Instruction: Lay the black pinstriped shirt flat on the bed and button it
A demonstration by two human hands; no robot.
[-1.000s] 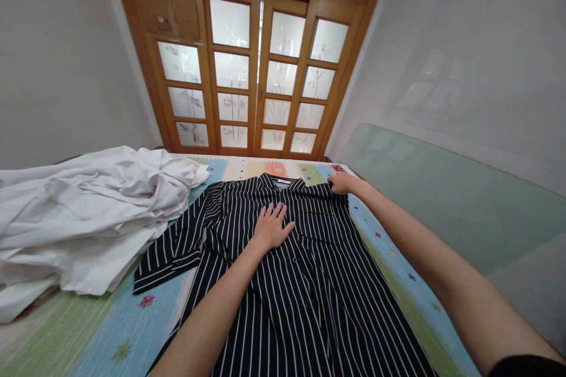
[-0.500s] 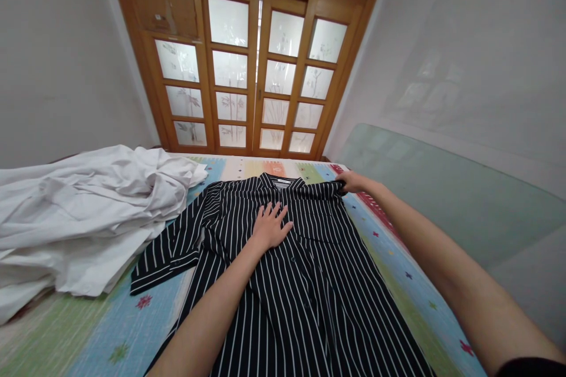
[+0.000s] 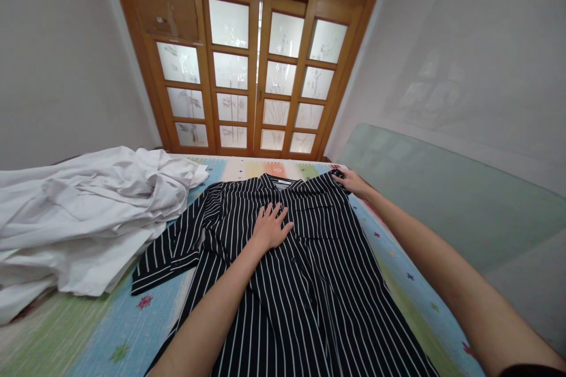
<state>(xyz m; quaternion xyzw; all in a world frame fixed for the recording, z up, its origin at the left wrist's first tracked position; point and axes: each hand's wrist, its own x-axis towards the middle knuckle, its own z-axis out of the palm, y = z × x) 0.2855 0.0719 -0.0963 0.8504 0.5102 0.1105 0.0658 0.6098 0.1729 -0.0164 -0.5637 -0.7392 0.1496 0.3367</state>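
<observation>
A black shirt with white stripes (image 3: 274,283) lies front side up on the bed, its collar toward the far edge. My left hand (image 3: 270,227) rests flat on its chest, fingers spread, holding nothing. At the shirt's far right shoulder, my right hand (image 3: 349,181) is closed on the fabric. The sleeve on the left side (image 3: 170,247) is laid out at a slant, while the right one is bunched near my right hand and mostly hidden.
A heap of white cloth (image 3: 97,206) lies to the left of the shirt. The bed cover (image 3: 97,330) is patterned with coloured stripes and stars. A pale green headboard (image 3: 424,188) runs along the right wall, and wooden glazed doors (image 3: 234,70) stand beyond the bed.
My right hand has lifted the shirt's shoulder slightly, and the fabric there is drawn up and bunched more. The left hand stays in place on the chest.
</observation>
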